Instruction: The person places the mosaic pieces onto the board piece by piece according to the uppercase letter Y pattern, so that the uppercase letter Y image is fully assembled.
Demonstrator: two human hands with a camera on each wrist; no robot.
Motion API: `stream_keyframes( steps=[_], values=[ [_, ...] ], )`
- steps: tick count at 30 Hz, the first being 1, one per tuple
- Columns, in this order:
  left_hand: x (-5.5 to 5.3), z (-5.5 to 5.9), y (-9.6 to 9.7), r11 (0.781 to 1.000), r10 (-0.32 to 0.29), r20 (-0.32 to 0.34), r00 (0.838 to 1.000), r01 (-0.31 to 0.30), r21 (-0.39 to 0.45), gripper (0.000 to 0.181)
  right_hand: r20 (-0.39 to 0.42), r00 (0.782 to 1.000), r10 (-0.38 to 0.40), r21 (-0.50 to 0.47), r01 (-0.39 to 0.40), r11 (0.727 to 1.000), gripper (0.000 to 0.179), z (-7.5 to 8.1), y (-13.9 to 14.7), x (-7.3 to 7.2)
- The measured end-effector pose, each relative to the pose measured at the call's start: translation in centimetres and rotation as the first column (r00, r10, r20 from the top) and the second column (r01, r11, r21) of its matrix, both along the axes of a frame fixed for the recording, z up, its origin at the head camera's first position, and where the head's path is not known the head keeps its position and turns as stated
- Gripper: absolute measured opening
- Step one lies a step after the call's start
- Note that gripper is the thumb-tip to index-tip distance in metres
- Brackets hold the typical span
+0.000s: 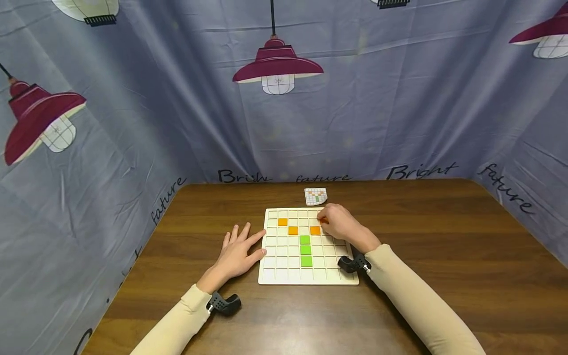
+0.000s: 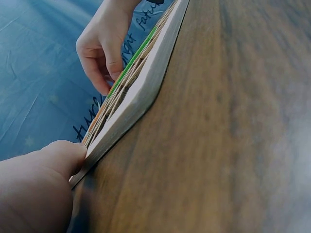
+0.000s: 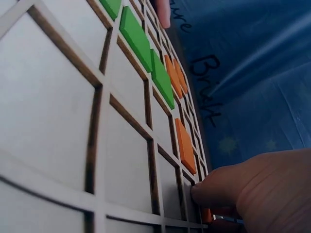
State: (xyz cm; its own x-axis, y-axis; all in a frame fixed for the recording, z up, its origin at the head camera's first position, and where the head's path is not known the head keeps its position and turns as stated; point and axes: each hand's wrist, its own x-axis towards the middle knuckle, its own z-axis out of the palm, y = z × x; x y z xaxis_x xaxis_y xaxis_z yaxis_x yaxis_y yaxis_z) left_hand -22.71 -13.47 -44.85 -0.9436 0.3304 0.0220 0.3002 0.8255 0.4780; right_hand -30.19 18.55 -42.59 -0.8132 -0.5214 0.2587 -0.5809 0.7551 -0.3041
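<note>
A cream grid board (image 1: 270, 277) lies flat on the wooden table. Three green square tiles (image 1: 305, 250) form a column near its middle. Orange tiles (image 1: 293, 230) sit in cells above: two stepping down from the upper left, one to the right. At the upper right of the grid, my right hand (image 1: 343, 226) pinches another orange tile (image 3: 207, 215), mostly hidden by the fingers. My left hand (image 1: 237, 254) lies spread on the table, its thumb and index finger touching the board's left edge; the left wrist view shows the thumb (image 2: 65, 155) against that edge.
Just behind the board lies a small paper card (image 1: 315, 196) printed with a coloured grid pattern. Brown table (image 1: 443, 246) surface surrounds the board. A blue-grey curtain (image 1: 199, 98) with printed lamps hangs behind and along the sides. Each wrist wears a black device (image 1: 225, 304).
</note>
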Motion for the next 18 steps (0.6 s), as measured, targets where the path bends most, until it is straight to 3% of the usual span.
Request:
stream_keyframes(
  steps=[7, 14, 18],
  values=[
    [-0.22, -0.06, 0.05, 1.000, 0.009, -0.017, 1.000, -0.009, 0.000, 0.057, -0.005, 1.000, -0.001, -0.016, 0.001, 1.000, 0.015, 0.13, 0.12, -0.04],
    [-0.30, -0.36, 0.30, 1.000, 0.008, 0.024, 1.000, -0.007, -0.030, 0.058, 0.059, 0.998, -0.035, -0.014, 0.036, 0.999, 0.019, -0.06, 0.38, 0.13],
    [-0.22, -0.30, 0.31, 1.000, 0.014, 0.011, 1.000, -0.013, -0.024, 0.058, 0.049, 0.999, -0.023, -0.020, 0.024, 1.000, 0.018, -0.02, 0.36, 0.17]
  ],
)
